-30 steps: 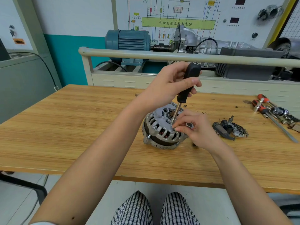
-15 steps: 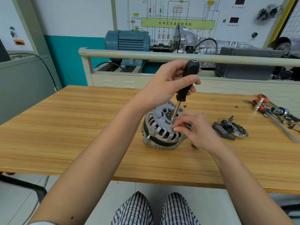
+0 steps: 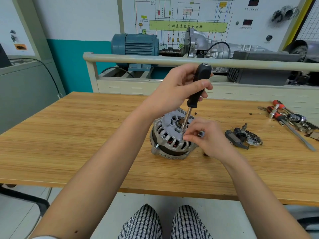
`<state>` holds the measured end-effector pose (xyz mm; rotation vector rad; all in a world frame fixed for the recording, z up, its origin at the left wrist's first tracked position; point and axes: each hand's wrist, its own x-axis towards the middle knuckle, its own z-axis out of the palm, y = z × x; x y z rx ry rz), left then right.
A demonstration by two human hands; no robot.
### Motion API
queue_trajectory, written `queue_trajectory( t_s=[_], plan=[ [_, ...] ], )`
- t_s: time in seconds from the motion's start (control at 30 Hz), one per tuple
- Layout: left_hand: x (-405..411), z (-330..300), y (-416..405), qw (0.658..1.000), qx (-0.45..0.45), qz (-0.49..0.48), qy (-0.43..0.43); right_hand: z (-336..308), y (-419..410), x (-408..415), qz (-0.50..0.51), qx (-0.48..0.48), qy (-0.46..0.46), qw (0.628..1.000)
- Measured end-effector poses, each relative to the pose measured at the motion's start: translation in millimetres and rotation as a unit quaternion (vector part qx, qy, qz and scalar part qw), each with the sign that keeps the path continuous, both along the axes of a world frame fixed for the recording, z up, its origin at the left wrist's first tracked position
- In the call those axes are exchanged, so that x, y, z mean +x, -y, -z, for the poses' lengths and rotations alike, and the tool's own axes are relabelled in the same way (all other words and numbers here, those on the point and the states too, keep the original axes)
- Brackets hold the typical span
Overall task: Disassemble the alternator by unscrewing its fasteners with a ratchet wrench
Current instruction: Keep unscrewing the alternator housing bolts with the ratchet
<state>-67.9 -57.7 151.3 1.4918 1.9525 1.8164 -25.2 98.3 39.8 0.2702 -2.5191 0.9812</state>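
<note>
1. Some disassembly is judged done: removed parts (image 3: 244,138) are seen right of centre on the table (image 3: 69,144).
2. The alternator (image 3: 170,138), at frame centre, looks largely assembled, silver and slotted, copper windings showing.
3. The driver (image 3: 198,87) is gripped by the left hand (image 3: 174,88); its tip is pinched by the right hand (image 3: 205,135).

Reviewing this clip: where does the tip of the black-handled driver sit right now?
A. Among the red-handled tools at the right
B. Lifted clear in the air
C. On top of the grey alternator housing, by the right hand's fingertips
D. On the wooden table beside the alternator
C: the left hand grips the black-handled driver, its shaft meeting the grey alternator housing where the right hand pinches.
</note>
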Motion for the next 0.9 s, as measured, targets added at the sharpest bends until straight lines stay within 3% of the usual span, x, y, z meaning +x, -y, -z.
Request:
queue_trajectory(
  t_s=[0.2,0.3,0.47,0.6,0.9],
  plan=[
    [0.6,-0.2,0.7,1.0,0.001,0.0,-0.001,-3.7,-3.0,3.3,-0.044,0.01,0.004,0.999],
    [0.7,-0.2,0.6,1.0,0.002,0.0,-0.001,-6.2,-7.2,4.5,-0.055,-0.03,0.044,0.997],
    [1.1,-0.3,-0.5,1.0,0.001,0.001,-0.002,-3.3,1.3,0.6,0.007,-0.015,0.016,1.0],
    [0.5,0.5,-0.1,1.0,0.0,0.001,-0.002,-1.9,2.6,-0.3,-0.028,-0.007,-0.004,1.0],
    [0.3,0.2,-1.9,1.0,0.007,0.008,0.004,-2.0,-2.8,3.2,0.009,-0.064,0.036,0.997]
  ],
)
